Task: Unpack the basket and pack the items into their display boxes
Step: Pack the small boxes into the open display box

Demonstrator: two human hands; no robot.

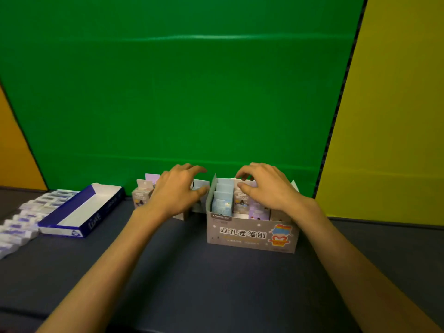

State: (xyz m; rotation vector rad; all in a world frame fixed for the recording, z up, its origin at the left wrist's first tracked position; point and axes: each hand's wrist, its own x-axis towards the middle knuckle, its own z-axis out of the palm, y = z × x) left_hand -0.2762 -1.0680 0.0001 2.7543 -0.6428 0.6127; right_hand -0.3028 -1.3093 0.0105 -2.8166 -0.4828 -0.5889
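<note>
Left arm: bare, stretched forward from the lower left, ending left of the grey display box (251, 233).
Left hand (176, 188): palm down, fingers spread and loosely curved, thumb toward the box's left wall; grip on anything not discernible.
Right arm: bare, stretched forward from the lower right.
Right hand (265, 186): palm down over the box's open top, fingers curled downward, fingertips at its contents.
</note>
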